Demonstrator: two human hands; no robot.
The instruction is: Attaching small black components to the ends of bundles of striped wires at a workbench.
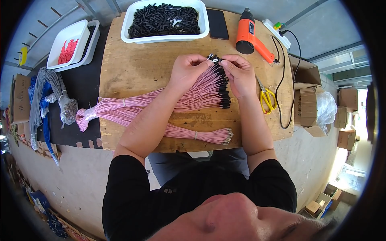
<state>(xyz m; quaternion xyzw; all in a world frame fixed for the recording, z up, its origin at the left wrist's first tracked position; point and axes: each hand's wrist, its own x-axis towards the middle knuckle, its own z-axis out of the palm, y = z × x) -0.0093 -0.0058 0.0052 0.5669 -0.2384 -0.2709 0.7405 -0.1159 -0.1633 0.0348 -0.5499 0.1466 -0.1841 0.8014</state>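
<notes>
My left hand (186, 72) is closed in a pinch on the end of a pink wire, and a small metal terminal (210, 56) shows at the fingertips. Close beside it, my right hand (240, 76) pinches a small black sleeve, mostly covered by the fingers. Both hands are over the far end of a pink wire bundle (197, 90), whose many ends carry black sleeves (224, 92). Nearer me lies a second pink wire bundle (205, 135), tied with a band, its tips bare metal.
A white tub (125, 30) of black sleeves stands at the back, next to a dark phone (218, 25). To the right are an orange heat gun (250, 36), a power strip (277, 34) with its cable, and yellow-handled scissors (266, 100). Grey wires (38, 98) lie left.
</notes>
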